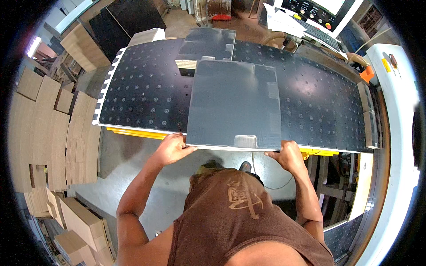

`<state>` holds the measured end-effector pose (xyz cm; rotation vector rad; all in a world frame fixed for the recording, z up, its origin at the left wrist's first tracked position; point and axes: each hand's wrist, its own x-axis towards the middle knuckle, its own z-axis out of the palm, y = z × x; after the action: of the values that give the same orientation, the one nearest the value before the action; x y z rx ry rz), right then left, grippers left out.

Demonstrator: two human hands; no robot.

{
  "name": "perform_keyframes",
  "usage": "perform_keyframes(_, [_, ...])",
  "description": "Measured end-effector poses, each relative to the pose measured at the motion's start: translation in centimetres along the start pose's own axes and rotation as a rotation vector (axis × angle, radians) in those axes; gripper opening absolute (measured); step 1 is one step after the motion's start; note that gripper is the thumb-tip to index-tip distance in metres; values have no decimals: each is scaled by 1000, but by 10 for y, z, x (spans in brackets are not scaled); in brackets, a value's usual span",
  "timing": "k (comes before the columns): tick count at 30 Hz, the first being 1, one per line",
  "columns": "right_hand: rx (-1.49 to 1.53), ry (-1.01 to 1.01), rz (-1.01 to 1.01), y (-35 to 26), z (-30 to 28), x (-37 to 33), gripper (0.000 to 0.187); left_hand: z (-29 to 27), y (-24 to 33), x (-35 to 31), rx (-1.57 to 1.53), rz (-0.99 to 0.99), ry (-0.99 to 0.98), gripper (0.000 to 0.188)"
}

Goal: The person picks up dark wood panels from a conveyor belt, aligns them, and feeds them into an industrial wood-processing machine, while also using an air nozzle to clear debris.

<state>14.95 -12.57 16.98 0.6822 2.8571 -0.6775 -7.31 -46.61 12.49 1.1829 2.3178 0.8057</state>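
A flat dark grey panel (235,102) with pale scuffed patches and a light near edge lies over the front of a black studded table (146,93). My left hand (172,149) grips its near left corner, thumb along the front edge. At the near right corner my right hand (288,156) holds the panel the same way, thumb pointing inward. The other fingers of both hands are partly hidden by the panel. Behind it, another dark panel (208,42) sits on a light layered edge, partly overlapped by the panel I hold.
Stacks of brown boards (49,119) stand on the left, with more board pieces (84,221) below. A yellow bar (137,133) runs under the table's front edge. To the right are a white machine housing (399,133) and a control console with a keyboard (317,33).
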Motion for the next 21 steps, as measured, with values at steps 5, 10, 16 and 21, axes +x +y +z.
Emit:
perform_keyframes(5, [60,99,-220,21,15,-2,44,-20,12,9,66,-73,-221,44])
perform_keyframes(10, [189,-202,201,33,54,-38,41,-51,-66,31,-245,-148,-159,45])
perform_keyframes(16, [623,-553,196,-46,159,-38,45,-113,-240,139,-623,-417,503,68])
perform_keyframes(21, [997,-702,-17,-89,328,18,62,-191,-361,247,-508,-471,765,88])
